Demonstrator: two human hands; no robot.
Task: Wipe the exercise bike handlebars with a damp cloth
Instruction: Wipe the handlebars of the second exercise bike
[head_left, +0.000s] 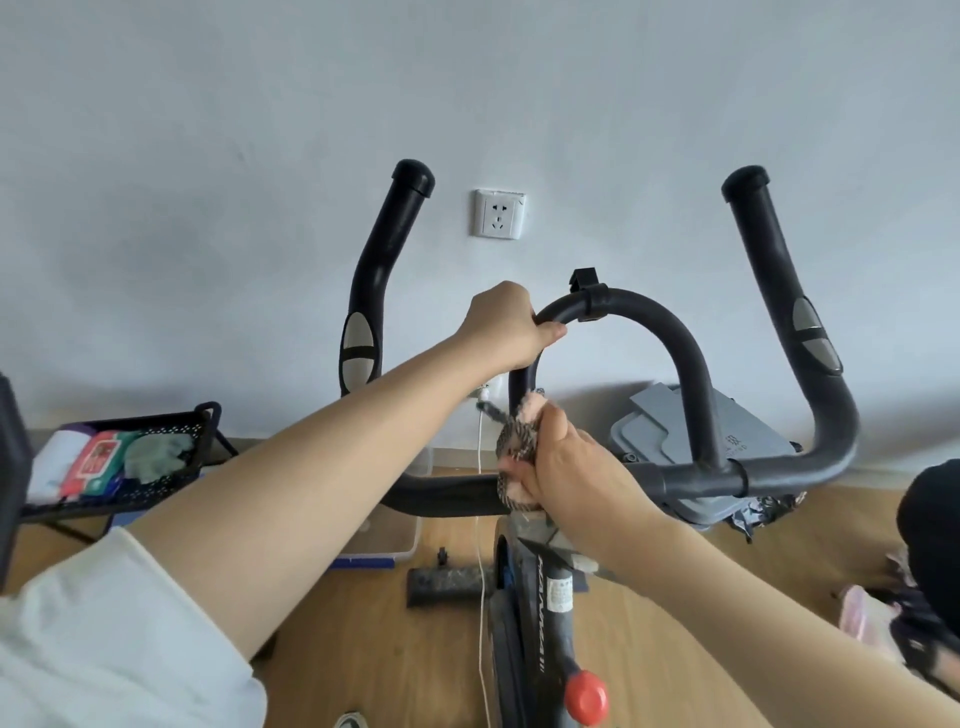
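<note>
The black exercise bike handlebars (685, 364) fill the middle of the view, with an arched centre loop and two upright outer grips. My left hand (506, 325) grips the upper left part of the centre loop. My right hand (561, 467) holds a bunched pink and brown patterned cloth (514, 447) wrapped around the lower left leg of that loop, just above the crossbar. The cloth hides the bar beneath it.
A black mesh rack (156, 462) with packets and a grey-green cloth stands at the left. A wall socket (498, 213) sits behind the bars. A white cable (480, 519) hangs down. A grey bin (727, 441) lies behind the right side. The red knob (587, 696) is below.
</note>
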